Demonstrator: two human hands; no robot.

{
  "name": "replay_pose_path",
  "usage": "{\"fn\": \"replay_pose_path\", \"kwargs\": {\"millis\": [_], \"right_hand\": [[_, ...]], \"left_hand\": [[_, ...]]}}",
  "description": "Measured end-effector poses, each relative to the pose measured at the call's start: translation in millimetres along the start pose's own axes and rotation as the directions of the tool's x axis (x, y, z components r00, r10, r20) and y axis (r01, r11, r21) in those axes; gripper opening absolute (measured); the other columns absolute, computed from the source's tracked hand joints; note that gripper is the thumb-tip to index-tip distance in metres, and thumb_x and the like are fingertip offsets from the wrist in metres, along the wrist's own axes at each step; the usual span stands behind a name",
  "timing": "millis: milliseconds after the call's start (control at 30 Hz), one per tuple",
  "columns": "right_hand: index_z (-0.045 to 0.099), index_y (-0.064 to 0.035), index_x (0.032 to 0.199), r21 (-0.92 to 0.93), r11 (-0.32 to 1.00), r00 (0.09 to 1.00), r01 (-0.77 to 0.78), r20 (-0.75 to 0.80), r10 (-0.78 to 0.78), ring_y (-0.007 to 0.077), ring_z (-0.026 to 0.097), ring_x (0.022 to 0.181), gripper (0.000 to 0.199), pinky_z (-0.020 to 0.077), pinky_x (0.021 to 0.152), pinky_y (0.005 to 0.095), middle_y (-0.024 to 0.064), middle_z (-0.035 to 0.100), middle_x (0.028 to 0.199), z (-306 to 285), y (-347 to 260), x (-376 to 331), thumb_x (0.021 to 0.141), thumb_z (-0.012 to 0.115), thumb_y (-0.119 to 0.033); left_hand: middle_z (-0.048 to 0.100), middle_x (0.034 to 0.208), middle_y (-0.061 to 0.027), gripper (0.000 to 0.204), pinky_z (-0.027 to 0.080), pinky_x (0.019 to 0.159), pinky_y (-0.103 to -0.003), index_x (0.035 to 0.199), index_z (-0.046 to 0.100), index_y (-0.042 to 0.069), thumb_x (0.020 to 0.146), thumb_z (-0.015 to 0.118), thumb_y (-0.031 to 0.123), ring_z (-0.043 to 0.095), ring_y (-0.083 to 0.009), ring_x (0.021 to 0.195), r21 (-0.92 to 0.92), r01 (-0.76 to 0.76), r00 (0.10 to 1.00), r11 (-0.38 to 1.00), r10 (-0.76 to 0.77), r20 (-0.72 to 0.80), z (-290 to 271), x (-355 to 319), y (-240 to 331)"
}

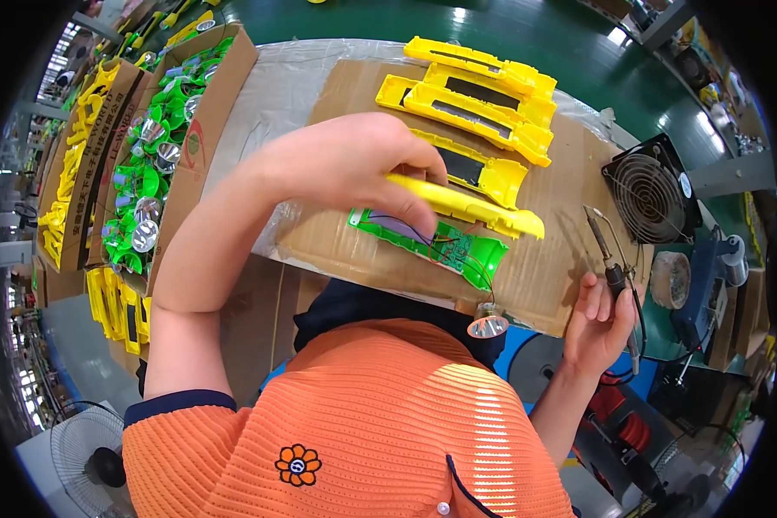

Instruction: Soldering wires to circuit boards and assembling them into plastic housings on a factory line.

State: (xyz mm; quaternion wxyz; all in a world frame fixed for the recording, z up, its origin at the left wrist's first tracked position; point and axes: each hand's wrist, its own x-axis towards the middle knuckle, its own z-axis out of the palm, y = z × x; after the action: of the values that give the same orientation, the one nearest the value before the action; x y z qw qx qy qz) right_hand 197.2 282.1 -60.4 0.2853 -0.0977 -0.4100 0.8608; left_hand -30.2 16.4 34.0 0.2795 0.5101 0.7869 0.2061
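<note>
My left hand (363,164) reaches across the cardboard and grips a yellow plastic half-shell (475,207) between thumb and fingers. Just below it lies a green half-shell (488,263), its hollow side up, with a green circuit board (451,246), a pale purple block and thin wires inside. From those wires a round silver lamp reflector (488,325) hangs at the cardboard's near edge. At the right, my right hand (600,321) has its fingers round the black handle of a soldering iron (615,274), tip pointing up and away.
Several yellow half-shells (483,112) with dark strips lie along the far side of the cardboard sheet (319,220). Boxes at the left hold green lamp parts (147,203) and yellow shells (73,173). A black fan (652,190), a round dish (670,281) and a blue device (699,293) stand at the right.
</note>
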Motion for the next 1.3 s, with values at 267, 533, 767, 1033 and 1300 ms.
{"fn": "replay_pose_path", "kwargs": {"millis": [267,533,767,1033,1300], "right_hand": [[0.046,-0.0131,0.09,-0.025,0.999,0.999,-0.04,0.035,0.041,0.009,0.042,0.062,0.011,0.0429,0.097,0.0346,-0.0038,0.038,0.063,-1.8,-0.7,2.2,0.1,0.05,-0.015],[0.046,-0.0125,0.092,-0.016,0.999,1.0,-0.029,0.004,0.029,0.0102,0.043,0.059,0.009,0.0433,0.094,0.0355,-0.0031,0.037,0.06,-0.3,-0.9,4.1,0.099,0.051,-0.014],[0.044,-0.0124,0.091,-0.034,0.999,0.997,-0.041,0.07,0.043,0.0091,0.042,0.061,0.01,0.0426,0.096,0.0349,-0.0035,0.037,0.062,0.0,-3.2,4.2,0.1,0.047,-0.013],[0.043,-0.0114,0.091,-0.16,0.984,0.996,-0.074,0.031,0.08,0.0114,0.043,0.056,0.011,0.0409,0.103,0.0442,-0.0027,0.036,0.059,11.5,-9.1,0.7,0.098,0.051,-0.014],[0.044,-0.0064,0.103,-0.241,0.969,0.997,-0.056,0.042,0.068,0.0179,0.053,0.056,0.018,0.0401,0.106,0.0539,0.0052,0.05,0.067,30.2,-1.5,12.9,0.093,0.057,-0.015]], "left_hand": [[0.067,0.09,-0.0179,0.031,0.049,0.073,-0.039,0.109,0.064,0.0,0.099,0.054,0.027,0.064,-0.0337,0.084,-0.136,0.012,0.995,0.991,-0.026,-0.101,10.9,14.2,-18.6],[0.064,0.084,-0.016,0.026,0.048,0.071,-0.038,0.105,0.062,0.0,0.1,0.052,0.024,0.061,-0.0324,0.079,-0.152,-0.006,0.991,0.988,-0.014,-0.131,13.1,14.8,-25.5],[0.063,0.081,-0.0145,0.018,0.05,0.07,-0.039,0.102,0.065,0.003,0.092,0.062,0.017,0.062,-0.0314,0.078,0.197,0.007,0.94,0.98,0.061,-0.336,24.3,14.8,-11.4],[0.064,0.086,-0.0041,0.016,0.046,0.083,-0.039,0.092,0.07,0.008,0.083,0.07,0.021,0.061,-0.0241,0.09,0.495,0.047,0.74,0.868,0.302,-0.601,40.5,40.3,9.9],[0.06,0.082,-0.0022,0.015,0.042,0.077,-0.036,0.084,0.068,0.01,0.08,0.072,0.024,0.056,-0.0223,0.086,0.315,-0.042,0.97,0.948,0.114,-0.213,48.0,28.8,37.6]]}}
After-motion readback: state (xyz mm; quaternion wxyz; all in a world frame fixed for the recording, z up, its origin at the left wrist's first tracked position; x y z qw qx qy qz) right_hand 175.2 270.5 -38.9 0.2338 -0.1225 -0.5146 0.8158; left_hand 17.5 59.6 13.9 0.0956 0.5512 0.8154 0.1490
